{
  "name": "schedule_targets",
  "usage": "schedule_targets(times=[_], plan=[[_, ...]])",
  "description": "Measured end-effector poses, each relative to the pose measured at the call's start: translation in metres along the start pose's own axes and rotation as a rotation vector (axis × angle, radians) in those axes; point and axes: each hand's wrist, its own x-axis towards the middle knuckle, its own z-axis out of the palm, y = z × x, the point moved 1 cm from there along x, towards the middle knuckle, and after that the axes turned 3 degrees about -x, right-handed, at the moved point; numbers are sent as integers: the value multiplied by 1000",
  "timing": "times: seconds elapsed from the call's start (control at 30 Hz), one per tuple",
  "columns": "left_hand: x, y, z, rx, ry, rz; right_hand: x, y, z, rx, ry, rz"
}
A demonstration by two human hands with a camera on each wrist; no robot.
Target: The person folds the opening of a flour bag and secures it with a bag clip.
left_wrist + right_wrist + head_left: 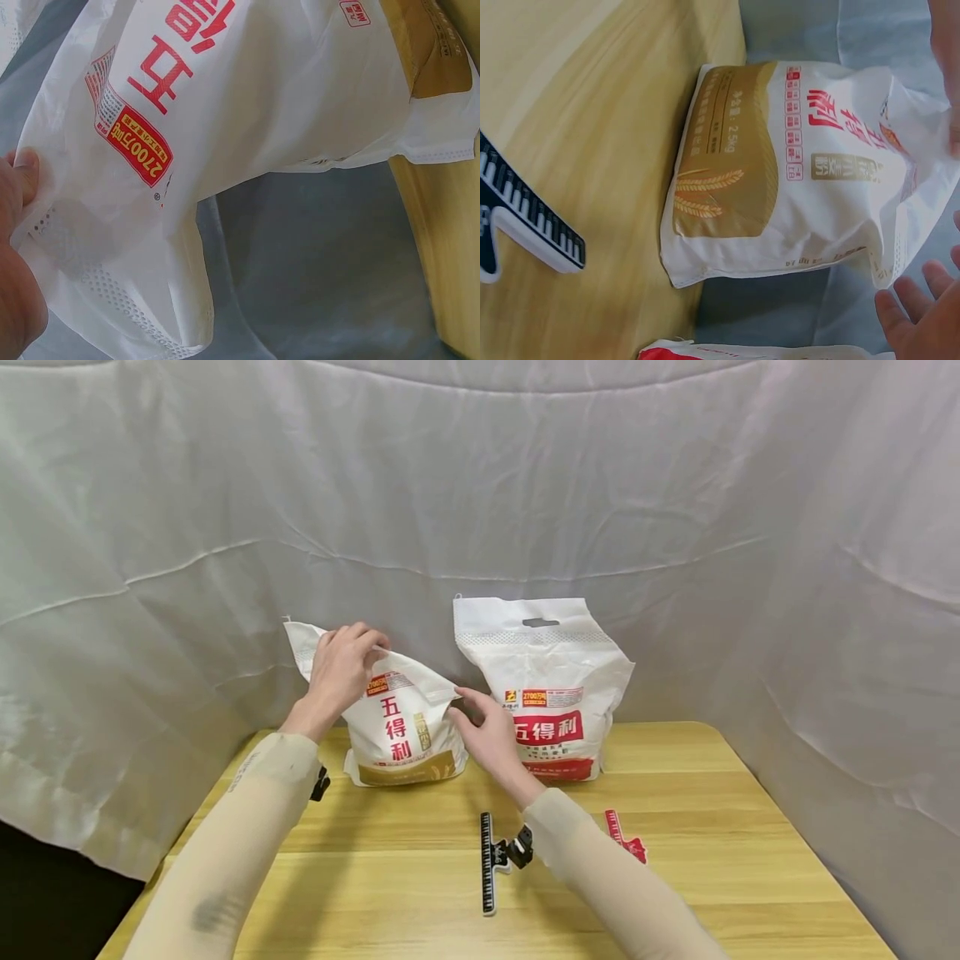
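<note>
A white bag with red characters and a gold band (377, 735) stands at the left of the table. My left hand (347, 668) grips its top edge; in the left wrist view the thumb side of that hand (19, 262) lies at the left border against the bag (300, 97). At the bag's upper right corner is my right hand (491, 735), fingertips at the folded corner. The right wrist view shows this hand (930, 322) with fingers spread beside the corner of the bag (735, 157); whether they touch it I cannot tell.
A second white bag with a red label (558, 677) and a handle slot stands just right of my right hand. Nearer on the wooden table (405, 877) lie a black keyboard-patterned clip (487, 868) and a red clip (626, 839), partly behind my right sleeve. Pale cloth (480, 485) hangs behind.
</note>
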Motion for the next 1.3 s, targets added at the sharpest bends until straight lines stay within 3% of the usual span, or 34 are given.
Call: schedule_targets(times=[0.73, 0.97, 1.3], plan=[[-4, -2, 0, -18, 22, 11, -55, 15, -29, -123, -121, -83], [-5, -3, 2, -26, 28, 16, -78, 26, -44, -179, -220, -13], [-6, -5, 4, -28, 40, 22, -102, 42, -62, -252, -294, 36]])
